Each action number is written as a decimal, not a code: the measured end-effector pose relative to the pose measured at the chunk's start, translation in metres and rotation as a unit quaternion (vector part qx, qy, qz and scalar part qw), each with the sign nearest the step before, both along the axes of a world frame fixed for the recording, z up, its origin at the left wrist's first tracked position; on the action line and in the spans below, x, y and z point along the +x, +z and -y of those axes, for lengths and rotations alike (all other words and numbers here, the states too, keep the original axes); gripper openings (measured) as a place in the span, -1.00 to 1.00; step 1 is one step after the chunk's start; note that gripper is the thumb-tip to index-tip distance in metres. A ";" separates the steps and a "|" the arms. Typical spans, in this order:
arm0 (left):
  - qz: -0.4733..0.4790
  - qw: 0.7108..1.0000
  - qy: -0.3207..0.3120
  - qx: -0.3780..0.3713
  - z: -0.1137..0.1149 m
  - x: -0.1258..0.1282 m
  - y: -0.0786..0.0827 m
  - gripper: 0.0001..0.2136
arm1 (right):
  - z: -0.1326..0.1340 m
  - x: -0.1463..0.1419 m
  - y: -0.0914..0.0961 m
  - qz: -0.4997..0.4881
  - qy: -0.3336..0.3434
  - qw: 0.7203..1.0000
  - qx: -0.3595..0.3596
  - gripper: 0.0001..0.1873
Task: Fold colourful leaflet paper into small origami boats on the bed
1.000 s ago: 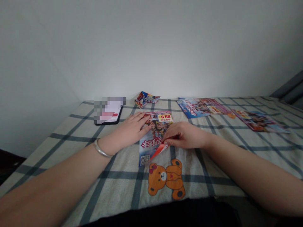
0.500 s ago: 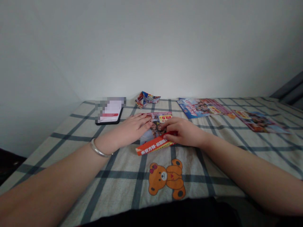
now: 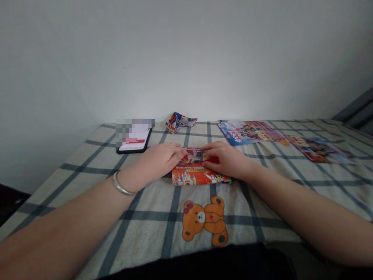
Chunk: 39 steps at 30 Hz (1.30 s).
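A colourful printed flyer lies on the cloth between my hands, its near part folded over to show a red strip with a castle picture. My left hand, with a silver bangle at the wrist, grips the flyer's left side, thumb and fingers close together at its far left corner. My right hand has curled fingers, with thumb and index closed on the flyer's right side. A bit of red shows between them. Both hands cover parts of the flyer's side edges.
A phone with a lit screen lies to the left. Near the wall stands a folded paper shape. Two more flyers, a blue one and another, lie at the right on the checked cloth, which bears a printed bear.
The flyer's near part has turned from a narrow slanted strip to a wider, straighter red panel. My left hand has gone from lying flat with spread fingers to gripping the flyer's side.
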<state>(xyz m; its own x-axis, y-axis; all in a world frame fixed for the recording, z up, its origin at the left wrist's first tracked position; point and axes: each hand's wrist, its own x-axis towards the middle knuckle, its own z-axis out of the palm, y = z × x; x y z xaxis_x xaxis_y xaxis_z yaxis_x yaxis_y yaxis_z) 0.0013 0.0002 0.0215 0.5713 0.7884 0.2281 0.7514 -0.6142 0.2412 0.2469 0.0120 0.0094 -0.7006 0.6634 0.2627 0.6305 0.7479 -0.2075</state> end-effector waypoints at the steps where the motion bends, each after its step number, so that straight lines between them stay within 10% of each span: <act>1: -0.006 1.000 0.003 0.006 0.000 0.001 0.000 -0.51 | 0.000 0.000 0.000 0.001 -0.004 1.000 0.002 -0.80; 21: -0.128 0.983 -0.074 0.113 0.017 0.013 -0.011 -0.62 | 0.000 0.000 0.000 0.001 -0.010 1.000 0.016 -0.84; 39: -0.130 0.985 0.020 0.111 0.004 0.007 -0.024 -0.43 | 0.000 -0.001 -0.002 0.025 -0.056 0.997 0.052 -0.86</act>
<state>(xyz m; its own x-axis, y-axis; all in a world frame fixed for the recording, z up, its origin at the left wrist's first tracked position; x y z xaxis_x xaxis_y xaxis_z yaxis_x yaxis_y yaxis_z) 0.0079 -0.0041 -0.0025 0.6022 0.7590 0.2474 0.7950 -0.5985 -0.0989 0.2458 0.0121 0.0076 -0.6378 0.7089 0.3010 0.7183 0.6885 -0.0997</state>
